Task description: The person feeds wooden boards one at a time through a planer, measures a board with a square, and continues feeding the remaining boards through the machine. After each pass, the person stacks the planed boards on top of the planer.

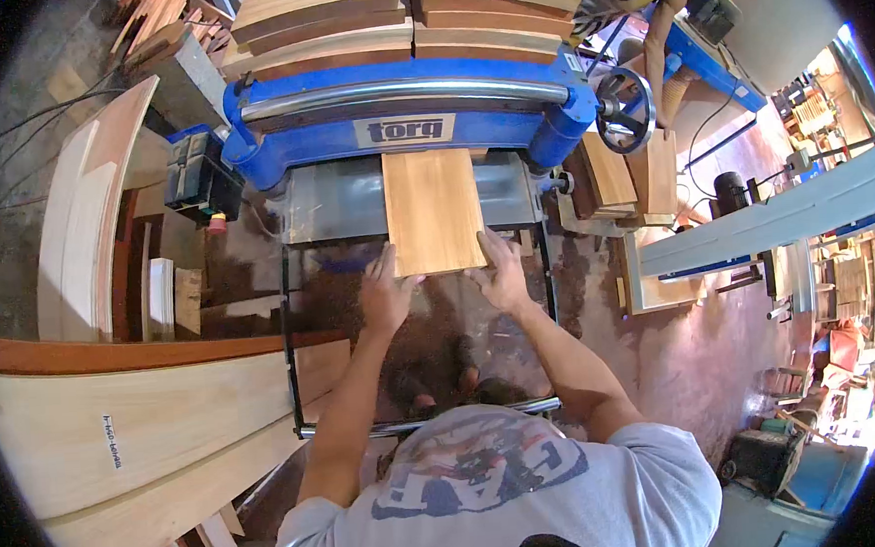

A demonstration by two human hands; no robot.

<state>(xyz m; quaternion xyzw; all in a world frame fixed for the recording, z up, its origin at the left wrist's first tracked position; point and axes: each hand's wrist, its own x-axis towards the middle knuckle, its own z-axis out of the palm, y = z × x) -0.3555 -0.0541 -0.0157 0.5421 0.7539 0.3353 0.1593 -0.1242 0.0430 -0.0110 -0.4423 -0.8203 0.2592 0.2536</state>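
Both hands on one board (433, 210). Left hand (387, 292) flat, fingers spread, pressing the near left corner; right hand (502, 269) likewise at the near right corner. Neither clenched: open palms and fingertips bear on the board's near end rather than wrapping it.

Board lies flat on the grey steel table (323, 202) of a blue planer (408, 115), far end tucked under the machine's housing and hidden there. One chrome bar (401, 93) runs across the planer's front; one black handwheel (625, 110) sits at its right side.

On top of the planer: stacked boards (407, 20) in two side-by-side piles, about four layers showing in each; upper ends cut off by the frame.

Left, two long pale planks (157, 431) run out of view, one bearing a small white label (113, 441), print too small to read. Further left, curved pale panels (88, 215) lean together, count unclear.

Right of the handwheel, a short stack of boards (612, 175). Another person (646, 0) stands beyond, mostly cropped. Right background cluttered, hard to make out.
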